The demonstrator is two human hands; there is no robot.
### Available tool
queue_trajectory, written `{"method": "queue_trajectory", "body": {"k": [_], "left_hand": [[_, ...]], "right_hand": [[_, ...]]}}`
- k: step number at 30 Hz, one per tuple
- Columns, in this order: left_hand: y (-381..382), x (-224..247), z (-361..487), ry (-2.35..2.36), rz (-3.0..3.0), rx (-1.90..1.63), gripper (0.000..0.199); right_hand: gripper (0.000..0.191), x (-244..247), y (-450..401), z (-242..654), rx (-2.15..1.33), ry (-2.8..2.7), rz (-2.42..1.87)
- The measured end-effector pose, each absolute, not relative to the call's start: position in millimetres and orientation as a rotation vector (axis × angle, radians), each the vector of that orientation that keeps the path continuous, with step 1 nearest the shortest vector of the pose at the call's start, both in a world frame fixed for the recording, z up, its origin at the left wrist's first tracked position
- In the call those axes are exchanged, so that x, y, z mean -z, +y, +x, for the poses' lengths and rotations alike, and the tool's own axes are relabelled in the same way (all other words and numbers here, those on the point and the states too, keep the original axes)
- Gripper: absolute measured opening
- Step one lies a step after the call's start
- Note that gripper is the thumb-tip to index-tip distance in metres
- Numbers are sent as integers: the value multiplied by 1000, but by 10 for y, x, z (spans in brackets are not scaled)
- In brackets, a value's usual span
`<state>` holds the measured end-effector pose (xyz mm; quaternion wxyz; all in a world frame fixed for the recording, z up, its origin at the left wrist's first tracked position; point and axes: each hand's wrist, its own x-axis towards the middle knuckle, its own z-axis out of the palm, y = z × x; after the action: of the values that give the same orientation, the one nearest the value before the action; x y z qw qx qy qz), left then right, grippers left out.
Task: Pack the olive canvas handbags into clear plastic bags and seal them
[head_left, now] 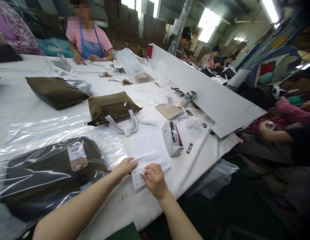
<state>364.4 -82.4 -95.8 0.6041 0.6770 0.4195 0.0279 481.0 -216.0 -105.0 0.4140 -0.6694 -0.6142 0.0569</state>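
Observation:
My left hand is closed on the left edge of a white label sheet near the table's front edge. Curled fingers of my right hand rest at the sheet's middle; whatever is between the fingertips is too small to tell. More printed label paper lies flat just beyond. A white dispenser stands to the right of the paper, with small thread snips beside it. On the left, an olive bag with a tag lies in clear plastic.
Two more olive bags lie further back. A brown card, a bottle and a white board are at the right. A person in a blue apron sits across the table.

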Motion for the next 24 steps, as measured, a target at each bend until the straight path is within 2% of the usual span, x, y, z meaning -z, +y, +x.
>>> {"method": "queue_trajectory", "body": {"k": [4,6,9,14,17,19,22,24], "left_hand": [[-891,500,3310,941,1814,-329,44],[-976,231,2984,852,1990,-441,32],[-1094,-21,2342,823,2324,-628,18],[-1014,-18,1216,1308,2521,-961,21],[-782,71,748,1586,2400,-1057,22],[-596,147,518,1761,2111,-1136,24],[-347,281,249,1918,1604,-1202,37],[-242,331,141,1950,1483,-1211,42]], "right_hand": [[17,874,-2152,4761,-624,-943,-1666],[23,829,-2087,4743,-880,-770,-1589],[29,778,-1880,4676,-1084,-717,-1506],[29,480,-1307,4241,-1247,-930,-1416],[28,210,-853,3779,-1390,-1074,-1267],[27,61,-540,3435,-1478,-1164,-1162],[28,-51,-128,2964,-1582,-1274,-1096],[31,-42,78,2728,-1635,-1288,-1106]]}}
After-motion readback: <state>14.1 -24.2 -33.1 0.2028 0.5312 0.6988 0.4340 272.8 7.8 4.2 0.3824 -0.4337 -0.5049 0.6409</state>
